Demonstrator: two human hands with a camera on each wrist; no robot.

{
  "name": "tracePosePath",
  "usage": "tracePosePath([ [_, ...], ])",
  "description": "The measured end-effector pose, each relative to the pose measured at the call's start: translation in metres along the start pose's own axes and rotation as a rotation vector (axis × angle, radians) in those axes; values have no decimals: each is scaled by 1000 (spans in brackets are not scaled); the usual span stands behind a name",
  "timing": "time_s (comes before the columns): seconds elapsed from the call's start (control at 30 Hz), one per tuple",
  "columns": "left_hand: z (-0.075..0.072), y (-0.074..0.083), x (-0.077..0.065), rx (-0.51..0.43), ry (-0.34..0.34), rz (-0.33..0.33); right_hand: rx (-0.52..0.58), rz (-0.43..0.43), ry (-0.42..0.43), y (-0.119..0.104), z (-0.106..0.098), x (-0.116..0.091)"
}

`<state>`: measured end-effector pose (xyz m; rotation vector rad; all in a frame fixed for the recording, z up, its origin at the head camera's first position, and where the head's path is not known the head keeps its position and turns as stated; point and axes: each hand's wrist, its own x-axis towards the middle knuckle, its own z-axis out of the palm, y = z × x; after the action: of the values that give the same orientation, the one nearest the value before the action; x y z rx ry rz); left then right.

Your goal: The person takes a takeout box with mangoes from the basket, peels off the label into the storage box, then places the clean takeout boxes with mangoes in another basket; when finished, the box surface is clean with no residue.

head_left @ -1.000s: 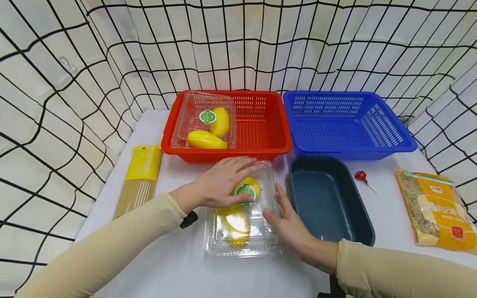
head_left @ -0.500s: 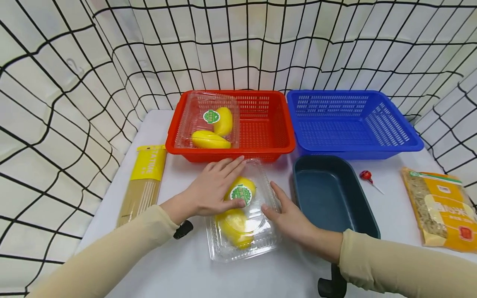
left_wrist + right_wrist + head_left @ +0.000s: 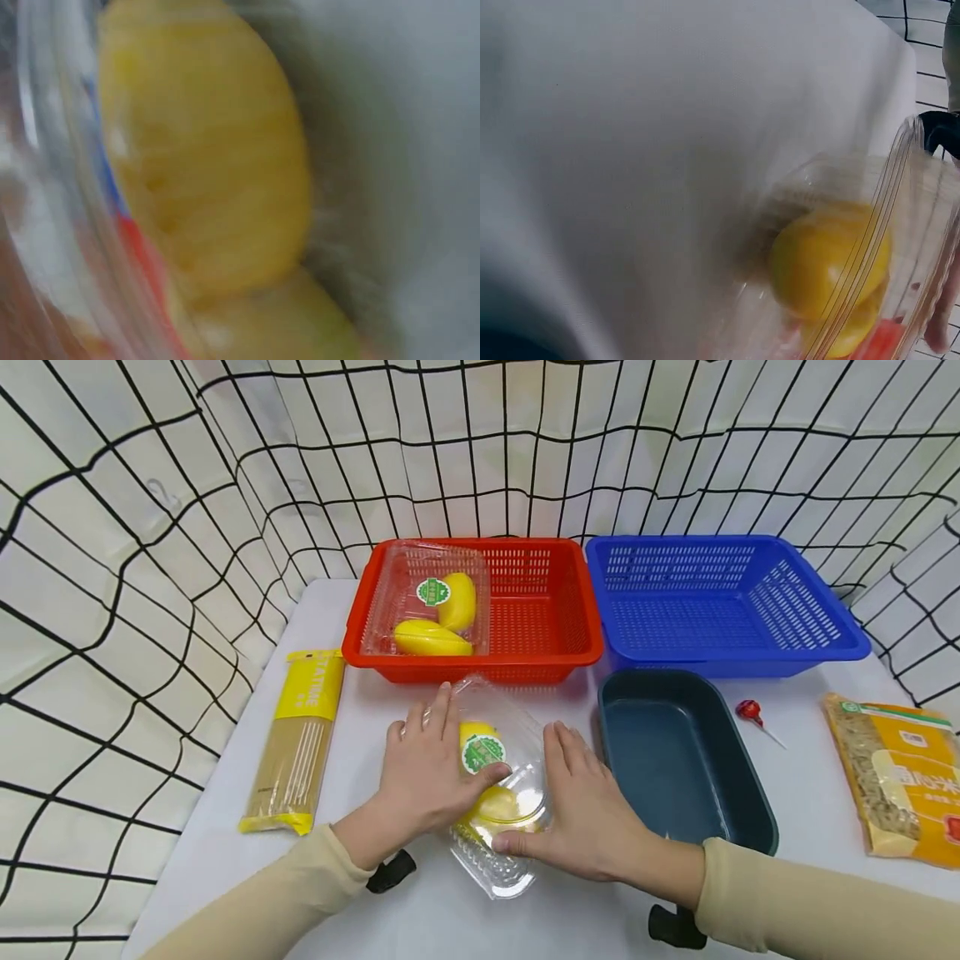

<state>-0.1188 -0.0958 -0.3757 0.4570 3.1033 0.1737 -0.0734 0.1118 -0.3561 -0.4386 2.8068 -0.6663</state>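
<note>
A clear plastic clamshell box (image 3: 513,703) holding yellow mango-like fruit (image 3: 474,731) lies slantwise on the white table, a green-and-white round sticker (image 3: 483,753) on its lid. My left hand (image 3: 423,772) lies along its left side, fingers straight, thumb reaching over the lid. At the right side, my right hand (image 3: 588,814) touches the box with extended fingers, thumb near its lower end. Up close and blurred, the left wrist view has the yellow fruit (image 3: 210,150) behind clear plastic. In the right wrist view the box wall (image 3: 889,217) stands before the fruit (image 3: 829,262).
Behind the box are a red basket (image 3: 543,660), containing a similar fruit box (image 3: 450,560), and a blue basket (image 3: 735,656). A dark pan (image 3: 675,760) and a lollipop (image 3: 750,712) lie right, then a grain bag (image 3: 896,777). Left is a noodle pack (image 3: 298,743).
The clamshell box has turned counterclockwise, its lower end swinging right. My left hand has shifted from over the lid to the left side; my right hand has moved closer over the lower right.
</note>
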Motion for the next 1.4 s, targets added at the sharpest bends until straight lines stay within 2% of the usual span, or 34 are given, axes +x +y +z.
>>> tracePosePath([
  [0.1, -2, 11, -4, 29, -33, -134, -87, -48, 13, -1, 2, -1],
  [0.17, -4, 16, -5, 16, -36, -187, -122, -73, 18, 0, 3, 1],
  [0.3, -6, 17, -7, -27, -35, -205, -161, -90, -27, 2, 0, 6],
  [0.37, -8, 12, -9, -60, -47, -180, -168, -93, -71, 3, -4, 10],
  [0.43, -11, 4, -11, -107, -60, -124, -171, -105, -113, 7, -10, 15],
  [0.63, -20, -28, -14, -247, -160, 179, -191, -197, -196, 24, -30, 29],
  [0.73, -22, -36, -10, -266, -208, 264, -189, -242, -225, 33, -37, 35],
  [0.87, -22, -39, -5, -235, -229, 312, -178, -293, -261, 42, -42, 41],
  [1.03, -22, -40, 0, -190, -243, 357, -170, -311, -306, 47, -46, 46],
  [1.27, -22, -37, 3, -188, -280, 330, -174, -339, -324, 51, -48, 51],
  [1.4, -21, -36, 4, -181, -276, 323, -168, -346, -327, 53, -49, 52],
])
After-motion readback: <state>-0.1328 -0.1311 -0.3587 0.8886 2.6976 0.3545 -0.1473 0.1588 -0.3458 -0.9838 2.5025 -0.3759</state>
